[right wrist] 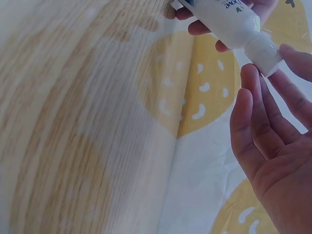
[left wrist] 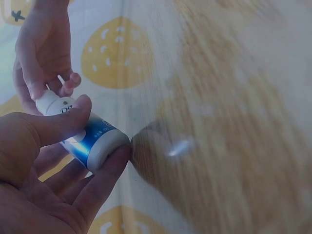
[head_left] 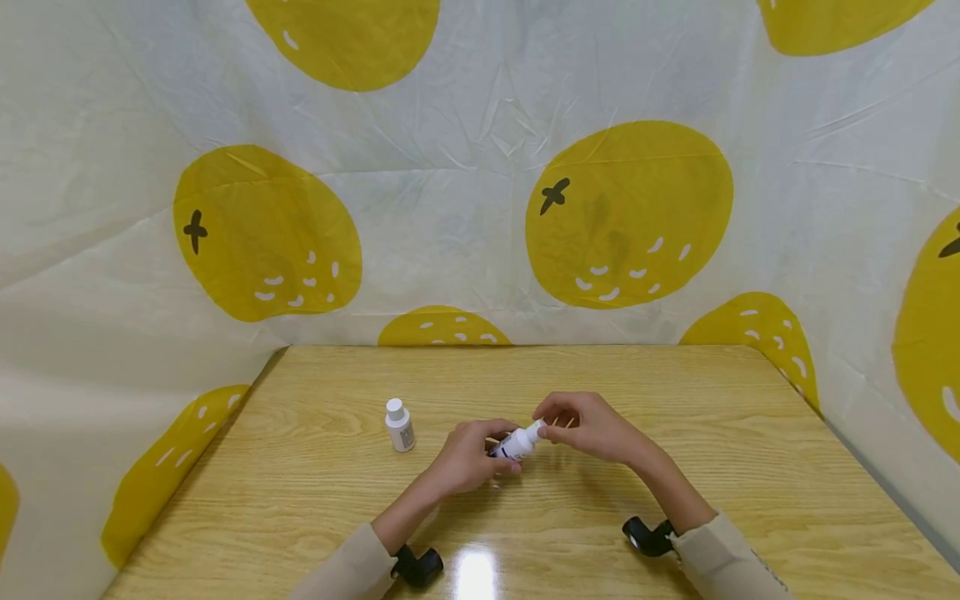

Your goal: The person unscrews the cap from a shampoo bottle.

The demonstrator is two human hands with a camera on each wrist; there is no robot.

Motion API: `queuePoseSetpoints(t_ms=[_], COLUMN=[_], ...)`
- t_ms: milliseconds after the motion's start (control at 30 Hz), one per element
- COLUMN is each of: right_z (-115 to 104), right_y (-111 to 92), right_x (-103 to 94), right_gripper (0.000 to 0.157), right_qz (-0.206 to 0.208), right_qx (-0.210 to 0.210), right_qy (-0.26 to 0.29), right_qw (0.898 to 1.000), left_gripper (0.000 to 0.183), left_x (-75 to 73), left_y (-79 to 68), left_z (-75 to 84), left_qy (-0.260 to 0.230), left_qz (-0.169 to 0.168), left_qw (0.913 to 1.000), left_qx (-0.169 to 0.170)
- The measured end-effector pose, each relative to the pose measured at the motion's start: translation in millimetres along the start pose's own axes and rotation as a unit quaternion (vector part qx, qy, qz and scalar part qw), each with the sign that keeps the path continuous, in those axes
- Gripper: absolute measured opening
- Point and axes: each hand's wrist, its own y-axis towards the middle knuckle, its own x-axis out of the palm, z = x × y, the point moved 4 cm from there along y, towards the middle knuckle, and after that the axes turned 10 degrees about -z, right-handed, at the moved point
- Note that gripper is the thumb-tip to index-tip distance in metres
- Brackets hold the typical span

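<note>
My left hand (head_left: pixel 467 458) grips a small white Dove bottle (right wrist: pixel 229 22) with a blue label, holding it tilted above the wooden table. The bottle's cap end points up to the right in the head view, toward my right hand (head_left: pixel 596 429). Thumb and fingers of that hand pinch the white cap (right wrist: pixel 263 53), which sits on the bottle's neck. In the left wrist view the white base (left wrist: pixel 108 148) of the bottle rests against the left fingers. A second small white bottle (head_left: pixel 401 429) stands upright on the table, left of both hands.
The wooden table (head_left: pixel 315 500) spreads out under both hands. A white cloth (head_left: pixel 450 225) printed with large yellow fruit hangs behind the table and along its sides. Black wrist cameras (head_left: pixel 417 567) sit at both sleeve cuffs.
</note>
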Motion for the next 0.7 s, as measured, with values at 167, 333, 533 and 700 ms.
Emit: queuePoseSetpoints(t_ms=[167,333,533,700], right_z=[-1.1,-1.3,-0.6,-1.4], right_y=[-0.5,-0.3,-0.6,-0.7], right_x=[-0.4,-0.4,0.1,-0.9], right_gripper=[0.021,0.021,0.019,0.02], right_qz=[0.002,0.002,-0.005,-0.004], right_qx=[0.004,0.008,0.006,0.004], right_qy=[0.0,0.005,0.008,0.003], right_qw=[1.0,1.0,1.0,1.0], left_gripper=[0.044,0.044,0.044,0.044], left_x=[-0.2,-0.1,0.2,-0.1], left_y=[-0.1,-0.8,-0.2,-0.2], left_z=[0.4,1.0,0.3,0.5], left_qy=[0.001,-0.004,-0.006,-0.003], left_qz=[-0.002,-0.004,-0.004,-0.003], left_qw=[1.0,1.0,1.0,1.0], left_qx=[-0.002,-0.005,-0.001,0.0])
